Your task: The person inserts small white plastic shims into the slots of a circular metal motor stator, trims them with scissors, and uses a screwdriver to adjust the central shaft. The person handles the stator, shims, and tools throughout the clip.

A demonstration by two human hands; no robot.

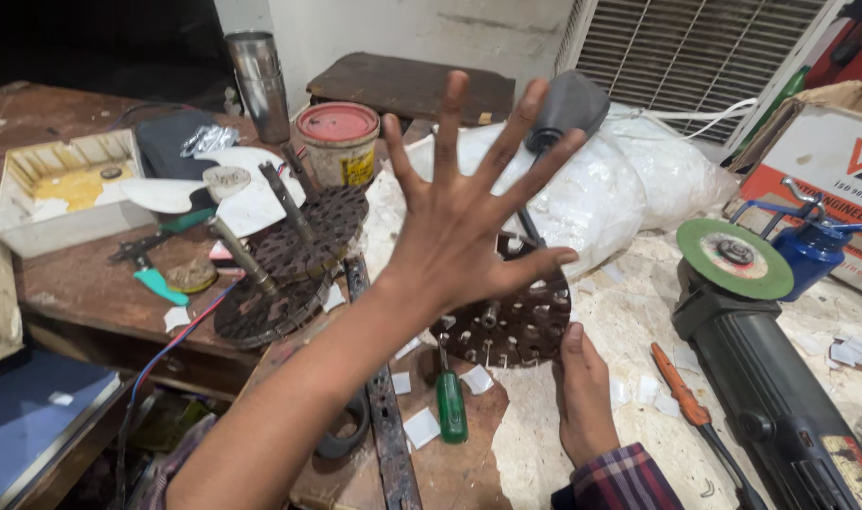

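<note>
At the far left, a shallow white tray point(44, 194) was seen on the dark wooden bench point(82, 293), with a teal-handled tool point(157, 281) lying at about four o'clock from it. Further right, two dark perforated metal discs point(289, 269) on shafts were stacked, overlapping, and a red-lidded tin point(338, 142) stood at twelve o'clock from them. The left hand point(455, 227) was raised in mid-air toward the camera, palm outward, all five fingers spread wide apart and nothing held. Behind it, at five o'clock, a third perforated disc point(507, 326) was stood on edge, partly hidden by the palm. A green-handled screwdriver point(451, 406) lay at seven o'clock from that disc. The right hand point(582, 387) was placed against the disc's lower right rim, thumb touching the edge; whether the fingers were closed behind it could not be told. At the far right, an angle grinder point(761, 378) with a green wheel was laid, an orange-handled screwdriver point(681, 387) just beside it.
</note>
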